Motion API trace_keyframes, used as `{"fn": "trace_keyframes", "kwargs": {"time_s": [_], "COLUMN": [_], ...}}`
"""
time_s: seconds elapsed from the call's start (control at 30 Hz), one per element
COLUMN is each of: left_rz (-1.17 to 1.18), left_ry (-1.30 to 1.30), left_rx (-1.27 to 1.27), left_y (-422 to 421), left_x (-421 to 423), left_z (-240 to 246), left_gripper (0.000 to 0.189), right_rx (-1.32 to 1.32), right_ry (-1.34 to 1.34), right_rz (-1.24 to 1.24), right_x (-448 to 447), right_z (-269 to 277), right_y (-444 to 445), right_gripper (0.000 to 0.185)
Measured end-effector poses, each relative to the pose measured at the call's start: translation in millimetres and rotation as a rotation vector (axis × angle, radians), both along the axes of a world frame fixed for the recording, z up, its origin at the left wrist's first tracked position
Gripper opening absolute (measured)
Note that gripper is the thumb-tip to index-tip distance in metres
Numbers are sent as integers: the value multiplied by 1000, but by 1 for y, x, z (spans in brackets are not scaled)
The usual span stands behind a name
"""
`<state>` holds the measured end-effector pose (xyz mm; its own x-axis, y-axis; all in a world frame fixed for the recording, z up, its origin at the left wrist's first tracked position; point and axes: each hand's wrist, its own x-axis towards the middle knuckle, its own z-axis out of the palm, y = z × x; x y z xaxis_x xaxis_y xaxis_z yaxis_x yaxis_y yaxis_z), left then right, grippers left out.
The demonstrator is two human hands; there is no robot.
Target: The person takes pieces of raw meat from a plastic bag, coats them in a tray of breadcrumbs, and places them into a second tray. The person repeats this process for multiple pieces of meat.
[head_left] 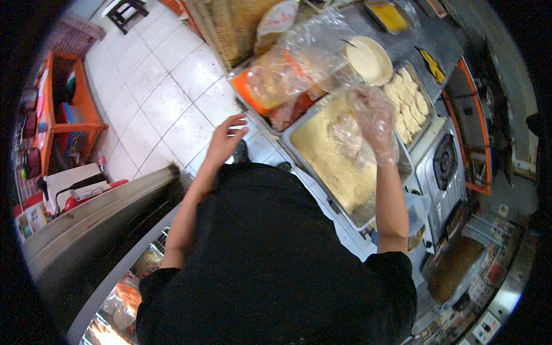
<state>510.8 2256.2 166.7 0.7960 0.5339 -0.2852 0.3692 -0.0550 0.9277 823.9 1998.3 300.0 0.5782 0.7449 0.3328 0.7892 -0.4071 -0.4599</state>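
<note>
My right hand (375,116) wears a clear plastic glove and is over a deep metal tray (297,148) of pale yellow crumbs or flour (332,168). Beside its fingers, a crumpled clear plastic (346,134) lies on the crumbs; whether the hand grips it is unclear. My left hand (226,139) is bare, held above the floor left of the tray, its fingers apart with nothing in them. Beyond the tray stands a round bowl (366,58) of cream-coloured batter or liquid. To the right, a second metal tray holds rows of pale coated pieces (405,103).
A clear plastic bag (297,64) covers a tray with orange and reddish contents at the far left. Right of the crumbs sits a gas stove (442,164). A yellow-filled tray (388,16) is at the back. An orange shelf (71,116) and a dark counter edge (129,207) flank the left.
</note>
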Motion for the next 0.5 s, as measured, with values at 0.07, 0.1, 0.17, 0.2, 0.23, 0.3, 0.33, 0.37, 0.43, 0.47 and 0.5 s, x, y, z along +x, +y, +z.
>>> {"fn": "trace_keyframes", "kwargs": {"time_s": [0.07,0.1,0.17,0.2,0.23,0.3,0.33,0.37,0.43,0.47,0.5], "left_rz": [31,48,57,50,32,-8,-16,-24,-40,-46,-52], "left_ry": [-40,-36,-28,-25,-48,-103,-109,-115,-128,-135,-141], "left_rx": [13,22,132,180,199,276,318,360,419,435,451], "left_y": [-3,-3,-4,-3,-1,4,7,9,14,16,17], "left_x": [4,6,10,12,13,17,20,22,26,27,27], "left_z": [0,2,6,9,12,15,15,14,12,10,7], "left_gripper": [51,52,57,62,64,68,70,72,74,76,77], "right_rx": [-33,-136,-408,-576,-622,-654,-687,-690,-559,-494,-423], "right_ry": [68,103,122,104,71,206,216,263,583,787,805], "right_rz": [64,41,38,60,134,157,201,212,164,91,174], "right_x": [-6,-9,-11,-6,1,16,25,30,39,40,39], "right_z": [-5,-11,-19,-23,-27,-35,-39,-44,-50,-53,-55], "right_y": [64,95,129,141,147,158,163,164,164,163,161], "right_gripper": [21,20,27,34,39,50,51,50,47,44,42]}}
